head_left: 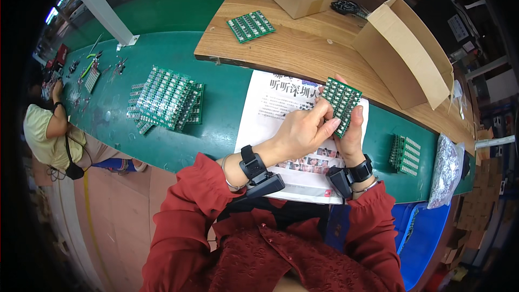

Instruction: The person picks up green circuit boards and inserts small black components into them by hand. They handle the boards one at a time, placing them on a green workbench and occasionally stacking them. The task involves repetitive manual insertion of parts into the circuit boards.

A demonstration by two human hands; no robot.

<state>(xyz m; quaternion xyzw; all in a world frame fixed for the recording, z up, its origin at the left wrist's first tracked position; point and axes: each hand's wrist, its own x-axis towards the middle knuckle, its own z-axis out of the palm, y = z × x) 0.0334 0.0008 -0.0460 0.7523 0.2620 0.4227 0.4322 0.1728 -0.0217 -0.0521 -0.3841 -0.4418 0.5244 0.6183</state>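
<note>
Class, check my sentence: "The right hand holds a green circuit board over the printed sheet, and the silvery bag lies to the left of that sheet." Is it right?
Not quite: the head view shows the silvery bag to the right of the printed sheet. The rest stands: the right hand holds a green circuit board over the sheet.

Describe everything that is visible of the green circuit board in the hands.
The circuit board is a rectangular green panel with rows of small pale and dark parts on its visible face. It is tilted, raised above the printed sheet. The right hand supports it at its right edge and from behind; the left hand is against its lower left edge. Its back is hidden.
</note>
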